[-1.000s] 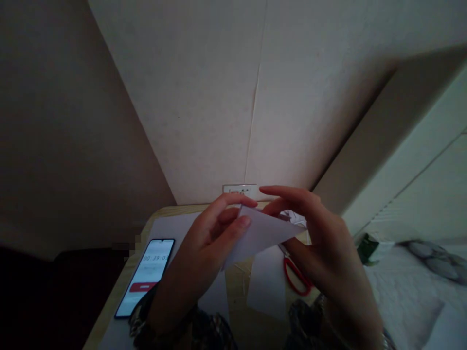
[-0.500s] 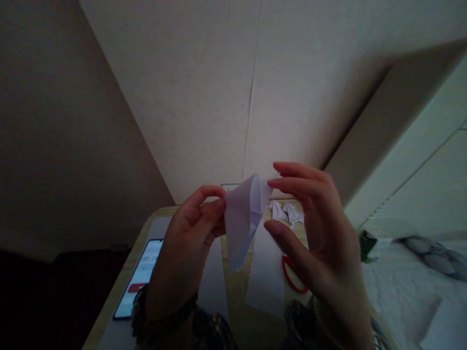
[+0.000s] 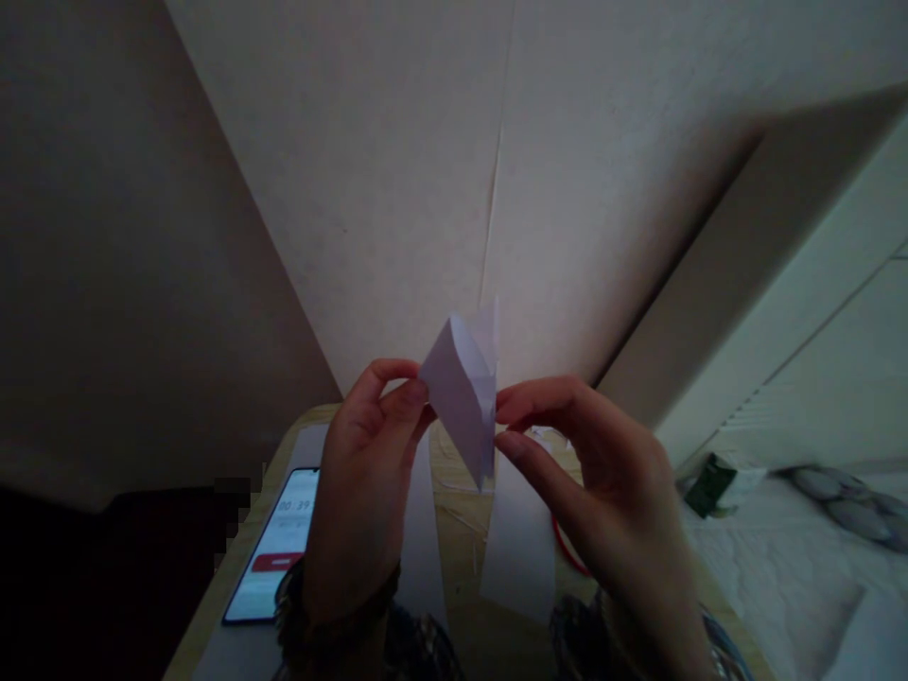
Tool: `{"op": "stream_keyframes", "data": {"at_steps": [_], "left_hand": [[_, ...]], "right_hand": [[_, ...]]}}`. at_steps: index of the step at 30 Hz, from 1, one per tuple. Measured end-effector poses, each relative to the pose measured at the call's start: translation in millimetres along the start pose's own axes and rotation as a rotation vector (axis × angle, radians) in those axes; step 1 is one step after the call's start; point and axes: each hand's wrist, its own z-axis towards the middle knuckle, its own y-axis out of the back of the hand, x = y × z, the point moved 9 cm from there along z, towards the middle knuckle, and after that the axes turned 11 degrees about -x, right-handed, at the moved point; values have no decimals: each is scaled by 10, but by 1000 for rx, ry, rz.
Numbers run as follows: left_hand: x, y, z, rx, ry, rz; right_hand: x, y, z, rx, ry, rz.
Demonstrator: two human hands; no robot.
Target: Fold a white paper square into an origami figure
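A folded piece of white paper [image 3: 461, 392] is held up above the small wooden table, its layers parted at the top and its lower end tapering to a point. My left hand [image 3: 373, 482] pinches its left corner between thumb and fingers. On the other side, my right hand [image 3: 600, 473] has its thumb and index finger closed on the paper's right edge. Below lie white paper strips, one sheet [image 3: 521, 539] in front of my right hand and another [image 3: 424, 539] beside my left wrist.
A phone [image 3: 273, 539] showing a running timer lies at the table's left. A red loop handle [image 3: 569, 553] is partly hidden by my right hand. Behind the table rises a pale wall [image 3: 383, 189]. To the right, a green-and-white packet [image 3: 709, 484] rests on white quilted bedding [image 3: 773, 567].
My right hand has come down and closed its fingers on the paper's right edge. The folded paper has turned, with its opening now tilted up, and now covers less of the tabletop.
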Motion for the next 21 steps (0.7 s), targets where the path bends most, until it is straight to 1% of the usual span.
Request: {"op": "stream_keyframes", "data": {"at_steps": [4, 8, 11, 16, 18, 21], "left_hand": [[-13, -21, -31, 18, 0, -3], [-50, -21, -33, 11, -61, 63], [-48, -4, -39, 4, -89, 98], [-36, -17, -77, 53, -117, 97], [-33, -25, -91, 61, -122, 107], [-31, -40, -108, 66, -122, 134]], "right_hand": [[-40, 25, -8, -33, -26, -3], [-59, 79, -17, -94, -31, 24], [-85, 68, -30, -97, -57, 20], [-111, 67, -27, -121, -69, -9], [-130, 66, -11, -114, -76, -5], [-159, 45, 19, -64, -102, 47]]}}
